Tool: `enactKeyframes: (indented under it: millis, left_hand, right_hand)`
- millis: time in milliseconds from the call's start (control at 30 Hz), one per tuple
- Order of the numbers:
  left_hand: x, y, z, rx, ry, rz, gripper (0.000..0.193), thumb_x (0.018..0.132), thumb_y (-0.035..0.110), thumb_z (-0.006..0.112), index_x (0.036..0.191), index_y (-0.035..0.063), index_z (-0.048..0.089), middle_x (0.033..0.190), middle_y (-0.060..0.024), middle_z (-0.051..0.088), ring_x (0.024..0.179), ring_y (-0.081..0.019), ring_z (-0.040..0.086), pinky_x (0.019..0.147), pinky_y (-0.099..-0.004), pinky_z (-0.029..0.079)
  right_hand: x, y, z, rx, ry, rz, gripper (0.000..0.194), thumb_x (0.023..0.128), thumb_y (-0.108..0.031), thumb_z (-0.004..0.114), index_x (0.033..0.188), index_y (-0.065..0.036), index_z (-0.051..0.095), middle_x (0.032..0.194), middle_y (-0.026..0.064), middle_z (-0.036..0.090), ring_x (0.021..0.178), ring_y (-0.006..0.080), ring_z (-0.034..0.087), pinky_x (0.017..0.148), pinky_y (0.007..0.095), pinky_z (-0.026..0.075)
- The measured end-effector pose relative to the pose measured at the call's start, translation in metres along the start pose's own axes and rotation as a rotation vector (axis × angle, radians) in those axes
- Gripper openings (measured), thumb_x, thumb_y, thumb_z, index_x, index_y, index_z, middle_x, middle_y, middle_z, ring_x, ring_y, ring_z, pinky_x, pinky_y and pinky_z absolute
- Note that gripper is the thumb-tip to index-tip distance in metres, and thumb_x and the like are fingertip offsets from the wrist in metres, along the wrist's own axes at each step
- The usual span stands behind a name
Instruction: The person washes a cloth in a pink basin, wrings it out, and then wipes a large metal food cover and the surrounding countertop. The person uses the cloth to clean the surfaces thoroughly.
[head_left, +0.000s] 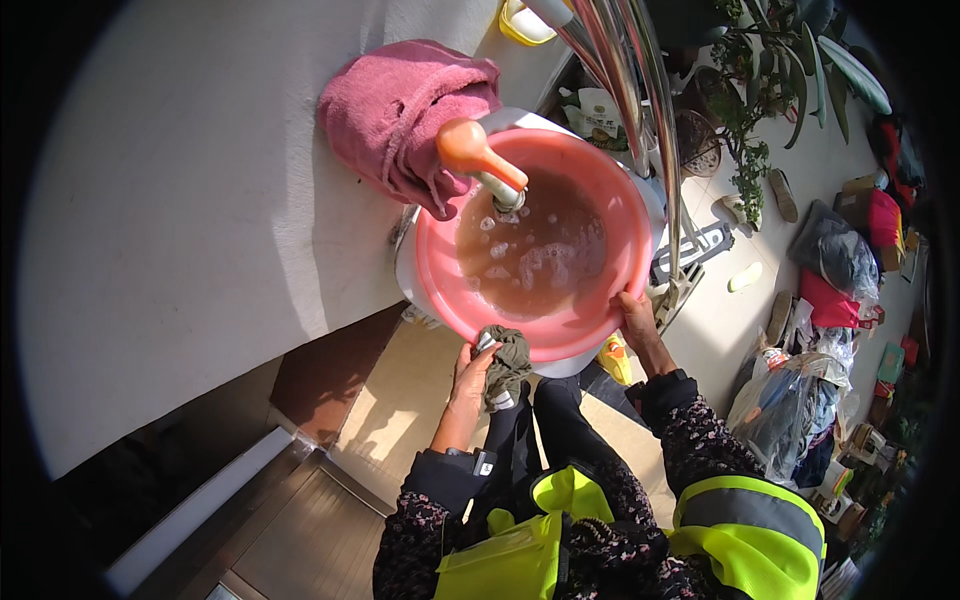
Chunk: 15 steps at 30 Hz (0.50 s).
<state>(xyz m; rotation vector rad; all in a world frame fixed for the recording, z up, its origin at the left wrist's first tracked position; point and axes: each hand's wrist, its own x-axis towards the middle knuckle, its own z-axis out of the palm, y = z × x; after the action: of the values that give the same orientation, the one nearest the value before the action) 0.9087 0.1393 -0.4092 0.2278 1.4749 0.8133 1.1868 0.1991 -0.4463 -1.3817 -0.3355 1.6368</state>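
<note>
A pink plastic basin (536, 341) rests on a white washbasin (571, 366) in front of me. Brownish, sudsy water (559, 217) lies inside it, with patches of foam on top. My left hand (471, 371) holds a bunched olive-green cloth (507, 358) with white stripes, at the near rim. On the near right, my right hand (637, 319) grips the basin's rim, thumb on top. Over the basin's far left side reaches a tap with an orange handle (465, 150), hiding part of the water.
A pink towel (405, 112) is heaped on the white countertop (187, 187), touching the tap area. Metal pipes (637, 90) rise at the right. Potted plants (750, 142), shoes (782, 195) and stuffed plastic bags (791, 412) stand on the tiled floor. A yellow soap dish (525, 22) lies beyond.
</note>
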Motion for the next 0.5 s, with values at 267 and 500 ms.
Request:
enactKeyframes:
  millis: [267,500]
  left_hand:
    - [-0.025,0.003,-0.007,-0.252,-0.049,-0.017,0.034,0.077,0.013,0.061,0.109,0.0089,0.05,0.098,-0.0005,0.053,0.089,-0.0096,0.049,0.078,-0.0222,0.039]
    - [-0.043,0.018,-0.013,-0.467,-0.38,-0.114,0.034,0.083,0.029,0.056,0.11,0.008,0.051,0.088,-0.004,0.06,0.075,-0.017,0.059,0.063,-0.0303,0.051]
  right_hand:
    - [-0.062,-0.044,0.029,-0.109,0.123,-0.051,0.031,0.068,-0.002,0.052,0.098,0.002,0.052,0.084,0.0059,0.058,0.07,0.0139,0.055,0.062,0.0238,0.045]
    - [-0.101,-0.088,0.064,-0.217,0.176,-0.133,0.028,0.069,-0.004,0.053,0.096,0.004,0.053,0.078,0.0051,0.057,0.065,0.0132,0.054,0.058,0.0244,0.044]
